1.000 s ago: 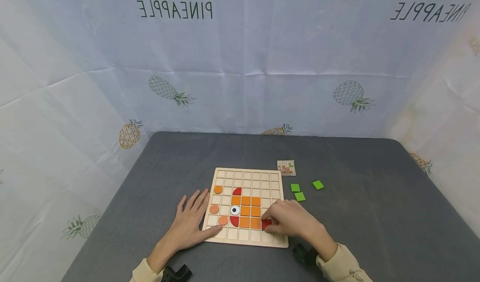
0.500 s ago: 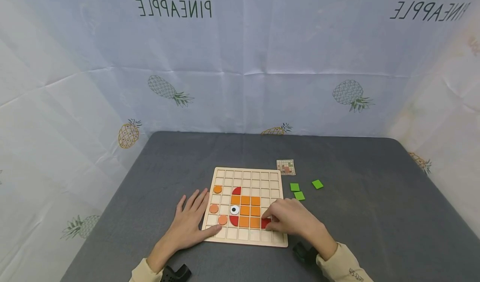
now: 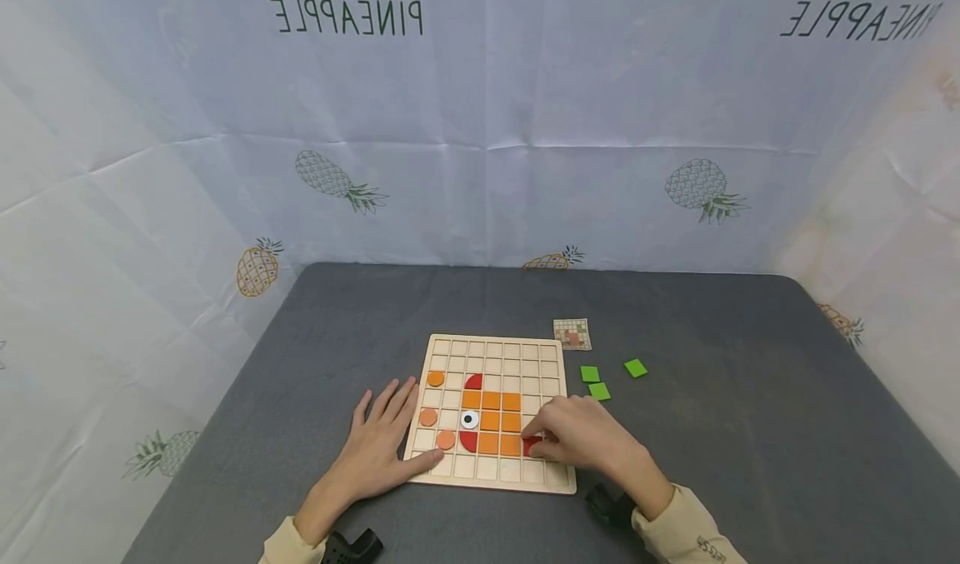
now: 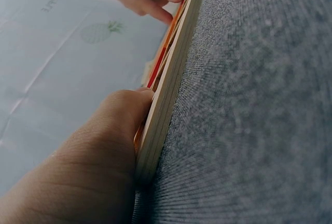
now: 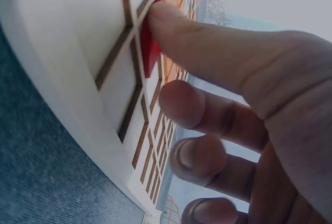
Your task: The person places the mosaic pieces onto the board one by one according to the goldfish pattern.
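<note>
A wooden grid board (image 3: 483, 470) lies on the grey table, holding orange squares (image 3: 491, 421), red rounded pieces (image 3: 468, 441), a white eye disc (image 3: 469, 420) and orange discs (image 3: 428, 417). At the board's right part, my right hand (image 3: 588, 435) pinches a red tile (image 3: 534, 443) beside the orange squares; fingers partly cover it. In the right wrist view, the thumb lies on this red tile (image 5: 150, 47), which sits in a cell. My left hand (image 3: 378, 451) rests spread along the board's left edge, its thumb over the near left corner.
Three green squares, among them the farthest right one (image 3: 636, 368), lie on the table (image 3: 712, 431) right of the board. A small pattern card (image 3: 573, 335) lies by the board's far right corner. Behind the table hangs a pineapple-print cloth (image 3: 487, 206).
The right fingers have shifted slightly over the red tile, covering more of it now. My left hand and the board look unchanged.
</note>
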Tool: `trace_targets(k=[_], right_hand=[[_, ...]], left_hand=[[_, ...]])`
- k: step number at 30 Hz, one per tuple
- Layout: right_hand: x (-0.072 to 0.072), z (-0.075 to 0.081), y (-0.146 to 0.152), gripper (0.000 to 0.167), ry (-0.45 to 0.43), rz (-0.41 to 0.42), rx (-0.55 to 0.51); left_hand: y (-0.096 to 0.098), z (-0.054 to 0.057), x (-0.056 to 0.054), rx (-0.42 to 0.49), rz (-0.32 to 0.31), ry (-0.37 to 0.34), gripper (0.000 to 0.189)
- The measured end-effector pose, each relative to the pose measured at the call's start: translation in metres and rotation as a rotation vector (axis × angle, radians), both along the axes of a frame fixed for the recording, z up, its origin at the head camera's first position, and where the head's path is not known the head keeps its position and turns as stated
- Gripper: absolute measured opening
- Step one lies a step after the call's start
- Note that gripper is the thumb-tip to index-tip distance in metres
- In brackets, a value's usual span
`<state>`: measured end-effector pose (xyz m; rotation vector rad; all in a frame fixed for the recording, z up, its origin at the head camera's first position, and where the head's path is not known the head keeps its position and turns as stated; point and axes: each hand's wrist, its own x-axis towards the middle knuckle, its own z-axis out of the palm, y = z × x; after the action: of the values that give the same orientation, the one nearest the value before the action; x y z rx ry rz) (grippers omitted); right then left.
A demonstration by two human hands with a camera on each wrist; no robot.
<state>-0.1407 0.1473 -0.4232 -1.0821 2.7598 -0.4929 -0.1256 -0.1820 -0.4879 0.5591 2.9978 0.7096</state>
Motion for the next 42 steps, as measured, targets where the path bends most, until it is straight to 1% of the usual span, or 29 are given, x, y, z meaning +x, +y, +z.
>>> trace_targets(k=[7,13,21,31,37,42], right_hand=[[0.0017,-0.0004,-0.0031,0.007,0.032,0.003,0.011],[0.0017,-0.0018,-0.0031,0.005,0.051,-0.016,0.011],[0.0007,-0.0032,-0.0026,0.005,0.064,-0.01,0.005],[0.0011,-0.0029,-0.0019,0.007,0.06,-0.013,-0.001],[0.0011,-0.0032,-0.0012,0.012,0.049,-0.024,0.002],[0.0004,-0.0012,0.0005,0.017,0.012,-0.041,-0.014]], left_hand=[[0.0003,0.0005,0.0002,0.002,0.002,-0.001,0.105],[0.0009,0.0009,0.0007,0.0,-0.002,0.004,0.105],[0.0012,0.0013,0.0007,0.0,0.0,0.002,0.105],[0.0011,0.0015,0.001,0.007,-0.002,-0.002,0.105],[0.0009,0.001,0.0007,0.005,-0.002,0.007,0.105],[0.0006,0.0004,0.0007,-0.001,0.003,0.006,0.105]])
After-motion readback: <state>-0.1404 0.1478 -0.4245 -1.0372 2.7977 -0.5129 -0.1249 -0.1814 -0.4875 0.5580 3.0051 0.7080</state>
